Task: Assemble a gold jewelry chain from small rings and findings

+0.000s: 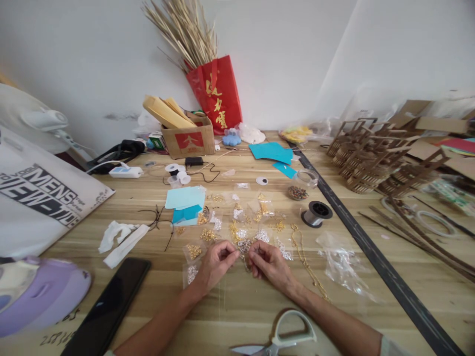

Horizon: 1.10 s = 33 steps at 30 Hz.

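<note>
My left hand (pixel 218 263) and my right hand (pixel 270 263) face each other above the table, a small gap between them. Each has thumb and forefinger pinched together; whatever they hold is too small to make out. Just beyond the fingertips lie dark silvery beads (pixel 244 245) and silver pieces (pixel 262 235). Around these are small clear bags of gold findings (pixel 208 234), with more gold pieces (pixel 193 251) and silver rings (pixel 192 273) beside my left hand. A gold chain (pixel 305 257) stretches along the table right of my right hand. Scissors (pixel 274 341) lie nearest to me.
A spool of clear line (pixel 316 214) and a jar of brown beads (pixel 298 192) stand to the right. Crumpled plastic bags (pixel 343 264) lie nearby. On the left are a black phone (pixel 109 306), white strips (pixel 126 245) and blue cards (pixel 185 198). Small wooden baskets (pixel 365 158) stand far right.
</note>
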Motion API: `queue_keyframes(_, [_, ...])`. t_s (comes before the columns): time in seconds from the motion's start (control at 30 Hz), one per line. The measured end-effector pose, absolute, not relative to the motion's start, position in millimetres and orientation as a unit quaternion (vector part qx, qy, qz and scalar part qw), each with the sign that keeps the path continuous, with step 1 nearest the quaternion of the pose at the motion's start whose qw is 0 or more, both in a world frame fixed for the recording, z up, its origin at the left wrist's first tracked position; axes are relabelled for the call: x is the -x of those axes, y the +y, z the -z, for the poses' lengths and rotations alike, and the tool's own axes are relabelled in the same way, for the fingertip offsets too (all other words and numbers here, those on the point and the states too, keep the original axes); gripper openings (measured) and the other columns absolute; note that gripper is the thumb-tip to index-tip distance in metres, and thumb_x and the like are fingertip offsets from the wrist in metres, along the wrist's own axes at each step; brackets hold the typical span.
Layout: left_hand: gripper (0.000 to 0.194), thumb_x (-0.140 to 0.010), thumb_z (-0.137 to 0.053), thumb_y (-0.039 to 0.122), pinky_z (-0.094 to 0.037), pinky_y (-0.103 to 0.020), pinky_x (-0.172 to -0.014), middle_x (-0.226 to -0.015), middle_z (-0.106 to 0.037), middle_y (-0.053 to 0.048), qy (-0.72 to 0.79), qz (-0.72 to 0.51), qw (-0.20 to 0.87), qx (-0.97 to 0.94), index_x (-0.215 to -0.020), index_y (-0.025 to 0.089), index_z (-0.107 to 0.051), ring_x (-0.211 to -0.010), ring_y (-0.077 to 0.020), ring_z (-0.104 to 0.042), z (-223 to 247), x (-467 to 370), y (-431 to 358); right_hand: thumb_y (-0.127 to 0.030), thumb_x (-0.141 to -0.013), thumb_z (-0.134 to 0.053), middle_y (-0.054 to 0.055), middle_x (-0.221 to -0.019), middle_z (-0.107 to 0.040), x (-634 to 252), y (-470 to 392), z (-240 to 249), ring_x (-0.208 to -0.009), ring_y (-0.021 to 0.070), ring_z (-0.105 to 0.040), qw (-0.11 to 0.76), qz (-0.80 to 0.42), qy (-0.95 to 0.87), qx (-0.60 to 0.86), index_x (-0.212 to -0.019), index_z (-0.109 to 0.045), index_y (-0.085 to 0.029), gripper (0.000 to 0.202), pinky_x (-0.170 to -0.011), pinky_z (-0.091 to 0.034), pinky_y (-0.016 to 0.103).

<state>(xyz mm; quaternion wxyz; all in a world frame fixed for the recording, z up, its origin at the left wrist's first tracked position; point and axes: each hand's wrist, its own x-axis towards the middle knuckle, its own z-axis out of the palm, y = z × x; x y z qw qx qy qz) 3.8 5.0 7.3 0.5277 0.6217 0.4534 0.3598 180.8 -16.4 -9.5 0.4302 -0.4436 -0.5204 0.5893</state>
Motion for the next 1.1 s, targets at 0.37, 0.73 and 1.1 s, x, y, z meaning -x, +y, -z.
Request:
queue_keyframes(0.37, [0.021,-0.068,-0.067,0.024,-0.041,-0.022,-0.062,-0.076,-0.065,-0.004,0.408,-0.407,0.622,-0.53,-0.057,0.015,-0.052,-0.065,-0.0119,-0.054,-7.0,-3.7,6.3,-0.043,-0.086,-0.058,-0.003,-0.053,-0.057,-182.4,-16.6,13.7,-0.042,0.0081,-0.052,0.407,-0.561,-0.558,0.457,-0.076,-0.053,-0.016,0.029,-0.041,-0.042,0.018])
queue_keyframes(0.73, [0.022,-0.066,-0.071,0.026,-0.043,-0.023,-0.056,-0.068,-0.067,-0.003,0.435,-0.395,0.642,-0.492,-0.057,0.014,-0.055,-0.055,-0.0101,-0.053,-3.8,-5.9,7.2,-0.043,-0.087,-0.056,-0.003,-0.052,-0.056,-182.5,-18.2,16.6,-0.041,0.0087,-0.051,0.415,-0.557,-0.561,0.45,-0.078,-0.053,-0.016,0.028,-0.041,-0.041,0.018])
queue_keyframes(1.1, [0.016,-0.058,-0.076,0.02,-0.042,-0.021,-0.057,-0.061,-0.062,0.0,0.452,-0.363,0.637,-0.508,-0.065,0.012,-0.064,-0.058,-0.0104,-0.054,-4.0,-7.0,5.9,-0.033,-0.095,-0.048,-0.004,-0.054,-0.055,-185.3,-23.9,9.7,-0.046,0.0087,-0.049,0.392,-0.434,-0.686,0.433,-0.082,-0.054,-0.017,0.021,-0.047,-0.039,0.019])
